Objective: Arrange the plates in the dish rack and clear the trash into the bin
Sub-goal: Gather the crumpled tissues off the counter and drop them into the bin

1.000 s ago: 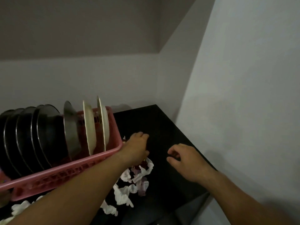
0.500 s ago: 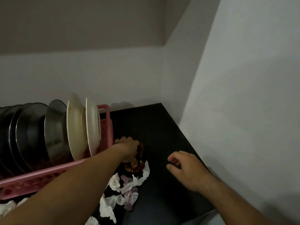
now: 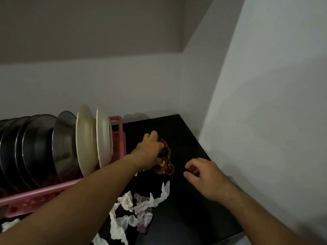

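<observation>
Several white tissues (image 3: 123,218) lie nearest on the black counter (image 3: 185,218). At their two o'clock the right hand (image 3: 207,179) holds nothing, fingers loosely curled. Farther, at twelve o'clock, the left hand (image 3: 148,152) grips a dark red wrapper (image 3: 165,167); plates (image 3: 86,138) stand in the pink rack (image 3: 35,195) at ten.

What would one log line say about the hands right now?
left hand: grips dark red wrapper | right hand: hovers, holds nothing | plates: upright in pink rack | tissue scraps: on black counter
</observation>
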A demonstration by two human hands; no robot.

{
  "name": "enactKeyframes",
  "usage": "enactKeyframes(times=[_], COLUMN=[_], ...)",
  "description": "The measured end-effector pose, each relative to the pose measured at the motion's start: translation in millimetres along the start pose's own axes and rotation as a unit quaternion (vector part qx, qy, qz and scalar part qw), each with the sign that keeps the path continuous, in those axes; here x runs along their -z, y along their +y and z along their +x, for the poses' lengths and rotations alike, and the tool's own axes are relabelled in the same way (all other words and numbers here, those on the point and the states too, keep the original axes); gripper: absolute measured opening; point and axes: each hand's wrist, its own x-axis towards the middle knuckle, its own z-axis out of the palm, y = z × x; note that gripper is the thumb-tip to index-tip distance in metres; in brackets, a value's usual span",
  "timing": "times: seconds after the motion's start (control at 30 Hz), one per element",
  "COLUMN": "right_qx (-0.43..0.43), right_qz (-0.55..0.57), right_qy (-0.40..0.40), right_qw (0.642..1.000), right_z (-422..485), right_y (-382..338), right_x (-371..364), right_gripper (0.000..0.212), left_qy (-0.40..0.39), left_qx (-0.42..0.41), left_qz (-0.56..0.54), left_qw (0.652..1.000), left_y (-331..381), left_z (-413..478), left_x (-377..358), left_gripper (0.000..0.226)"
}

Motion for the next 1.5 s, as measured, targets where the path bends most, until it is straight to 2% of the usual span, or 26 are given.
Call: enactKeyframes(times=[0.13,0.3,0.4,0.43,0.57,0.63,0.7,0.8,0.87,1.03,1.2,1.33,1.4,1.5], right_qx=[-0.001,-0.012,-0.023,-0.028,-0.039,-0.041,-0.041,-0.043,-0.045,-0.035,-0.022,-0.019,-0.020,-0.021], right_qz=[0.012,0.029,0.048,0.052,0.066,0.067,0.067,0.058,0.050,0.042,0.043,0.040,0.037,0.032], right_qy=[0.009,0.016,0.018,0.018,0.015,0.014,0.018,0.022,0.018,-0.010,-0.031,-0.035,-0.039,-0.042], right_qw=[1.000,0.999,0.998,0.998,0.997,0.997,0.997,0.997,0.998,0.998,0.998,0.998,0.998,0.998], right_z=[-0.3,-0.8,-1.3,-1.6,-2.1,-2.3,-1.3,0.4,1.7,4.0,7.2,12.4,15.1,17.7], right_y=[1.4,8.2,9.5,9.7,12.2,13.5,14.6,14.1,13.4,14.5,15.1,14.1,14.7,17.7], right_x=[0.0,2.6,3.0,3.4,5.2,6.7,7.4,7.1,6.1,4.4,2.2,2.7,2.6,1.6], right_gripper=[0.022,0.024,0.029,0.031,0.035,0.035,0.035,0.037,0.040,0.049,0.056,0.060,0.060,0.057], left_qy=[0.012,0.018,-0.029,-0.041,-0.010,-0.014,-0.038,-0.087,-0.081,-0.025,-0.018,-0.065,-0.039,0.016], left_qx=[-0.016,-0.018,-0.007,-0.002,0.020,0.044,0.064,0.085,0.077,0.068,0.066,0.076,0.093,0.141], left_qz=[-0.044,-0.103,-0.102,-0.091,-0.119,-0.154,-0.155,-0.152,-0.133,-0.134,-0.157,-0.198,-0.212,-0.233], left_qw=[0.999,0.994,0.994,0.995,0.993,0.987,0.985,0.981,0.985,0.988,0.985,0.975,0.972,0.962], left_y=[2.7,9.5,12.7,13.6,15.2,16.2,15.3,13.2,13.8,15.3,15.6,17.0,19.4,22.9], left_z=[-1.9,-4.7,-2.9,-2.2,0.1,-2.3,-3.7,-6.5,-9.1,-12.0,-11.2,-12.2,-12.3,-12.6], left_x=[-2.1,-9.1,-7.1,-6.9,-4.3,-3.4,-4.7,-5.7,-4.8,-11.9,-13.3,-14.5,-12.1,-9.8], left_gripper=[0.035,0.053,0.068,0.066,0.022,0.016,0.023,0.062,0.072,0.034,0.016,0.027,0.016,0.037])
